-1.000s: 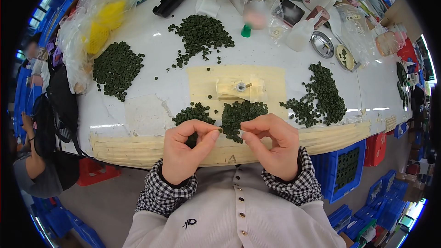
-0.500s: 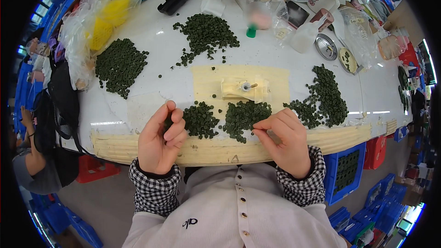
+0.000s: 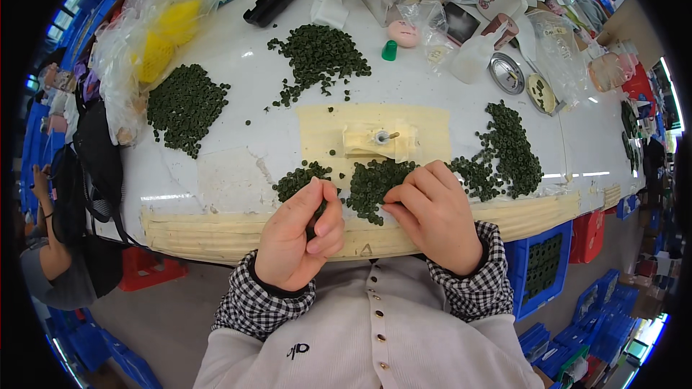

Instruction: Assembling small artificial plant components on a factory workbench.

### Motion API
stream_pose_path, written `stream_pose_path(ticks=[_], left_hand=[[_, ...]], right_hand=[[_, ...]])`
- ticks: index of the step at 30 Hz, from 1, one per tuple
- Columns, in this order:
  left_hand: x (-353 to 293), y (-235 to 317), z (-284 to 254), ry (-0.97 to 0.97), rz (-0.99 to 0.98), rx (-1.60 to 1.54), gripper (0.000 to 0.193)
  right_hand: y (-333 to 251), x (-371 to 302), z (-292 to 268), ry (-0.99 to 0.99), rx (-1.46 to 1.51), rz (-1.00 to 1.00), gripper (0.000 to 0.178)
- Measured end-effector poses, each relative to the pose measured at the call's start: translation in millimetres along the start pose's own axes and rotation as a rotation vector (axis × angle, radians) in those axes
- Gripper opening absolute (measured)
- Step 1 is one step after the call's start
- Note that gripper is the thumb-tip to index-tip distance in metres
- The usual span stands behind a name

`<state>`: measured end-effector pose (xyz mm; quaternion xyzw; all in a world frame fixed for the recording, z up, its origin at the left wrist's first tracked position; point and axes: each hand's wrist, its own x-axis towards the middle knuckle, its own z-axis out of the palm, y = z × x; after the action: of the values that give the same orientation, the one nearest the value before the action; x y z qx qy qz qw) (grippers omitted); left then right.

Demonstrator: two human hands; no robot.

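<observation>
Your left hand (image 3: 295,234) is pinched shut on dark green rings (image 3: 314,217) at the counter's (image 3: 216,112) near edge. Your right hand (image 3: 432,212), fingers curled, picks at the ring pile (image 3: 375,184) just beyond.

Ring piles (image 3: 375,184) on table (image 3: 238,101)

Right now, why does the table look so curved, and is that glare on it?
Head view: the fisheye lens bends the straight white table edge into an arc and leaves black corners. Bright glare streaks sit on the tabletop near the right rim. The left hand, right hand and the green rings between them are fairly sharp; things at the rim look squeezed and smeared.
</observation>
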<state>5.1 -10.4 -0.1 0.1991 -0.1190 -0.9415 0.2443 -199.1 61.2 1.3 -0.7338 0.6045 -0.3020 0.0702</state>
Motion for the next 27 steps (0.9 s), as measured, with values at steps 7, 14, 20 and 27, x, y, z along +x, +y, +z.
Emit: stream_pose_path(ticks=[7,14,20,27], left_hand=[[7.4,-10.3,23.0,0.206,0.033,0.169,0.019],[7.4,-12.4,5.8,0.059,-0.002,0.158,0.022],[11.0,-15.5,8.4,0.050,-0.002,0.077,0.018],[11.4,-18.4,9.1,0.051,0.002,0.153,0.015]], right_hand=[[-1.4,0.1,5.1,0.025,-0.083,-0.006,0.015],[0.7,-4.8,6.5,0.155,0.041,-0.013,0.019],[0.8,-7.9,6.6,0.203,0.052,0.000,0.022],[-3.4,-6.7,2.0,0.294,0.226,0.091,0.021]])
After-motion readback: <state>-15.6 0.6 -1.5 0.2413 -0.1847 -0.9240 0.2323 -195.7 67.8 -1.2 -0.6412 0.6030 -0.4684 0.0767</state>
